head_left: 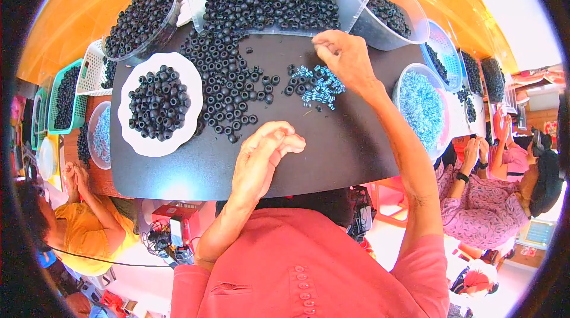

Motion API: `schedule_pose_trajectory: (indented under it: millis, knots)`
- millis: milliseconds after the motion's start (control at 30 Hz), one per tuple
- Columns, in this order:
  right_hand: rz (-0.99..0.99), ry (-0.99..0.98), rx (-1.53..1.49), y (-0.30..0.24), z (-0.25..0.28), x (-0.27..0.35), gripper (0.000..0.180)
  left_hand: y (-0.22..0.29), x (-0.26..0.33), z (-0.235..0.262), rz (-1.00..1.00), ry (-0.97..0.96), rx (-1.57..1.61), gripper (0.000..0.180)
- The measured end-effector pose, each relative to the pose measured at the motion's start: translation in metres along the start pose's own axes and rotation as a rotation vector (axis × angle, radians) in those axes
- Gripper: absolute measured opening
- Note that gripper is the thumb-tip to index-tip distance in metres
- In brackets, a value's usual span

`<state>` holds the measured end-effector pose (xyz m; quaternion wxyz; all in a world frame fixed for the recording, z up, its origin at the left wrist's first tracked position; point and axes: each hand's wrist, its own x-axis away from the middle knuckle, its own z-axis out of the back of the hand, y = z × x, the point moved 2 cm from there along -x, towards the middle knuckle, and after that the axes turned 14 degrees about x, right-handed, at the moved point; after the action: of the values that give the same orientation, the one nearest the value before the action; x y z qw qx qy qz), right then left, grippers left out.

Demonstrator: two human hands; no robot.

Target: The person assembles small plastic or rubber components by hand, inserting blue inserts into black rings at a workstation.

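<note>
Across a dark tabletop (356, 143), loose black beads (221, 78) are spread beyond and leftward of the left hand (265, 153), stretched lengthwise toward the near edge. A small pile of blue pieces (324, 83) is found just beside the right hand (345, 60), the nearer one. Both hands are loosely curled; whether anything is pinched cannot be told.

- Person wears a plain coral-red top (261, 253).
- Front carries a lengthwise row of small, round, matching buttons (304, 286).
- Slit-like detail (231, 288) left of the row; pocket or fold unclear.
- Left sleeve (189, 291), right sleeve (423, 267): same red.
- Left hand (261, 161), right hand (346, 60): bare.
</note>
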<state>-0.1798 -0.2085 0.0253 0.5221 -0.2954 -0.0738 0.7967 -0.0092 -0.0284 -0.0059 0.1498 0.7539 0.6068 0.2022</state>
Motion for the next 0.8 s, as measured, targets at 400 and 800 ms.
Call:
schedule_pose_trajectory:
  millis: [400, 800]
  knots:
    - [0.23, -0.167, 0.317, -0.028, 0.021, 0.031, 0.007, 0.001, -0.001, 0.0, -0.009, -0.003, -0.035, 0.022]
    - [0.418, -0.284, 0.015, -0.035, -0.015, 0.002, 0.017, -0.001, -0.002, 0.002, -0.007, -0.02, -0.024, 0.021]
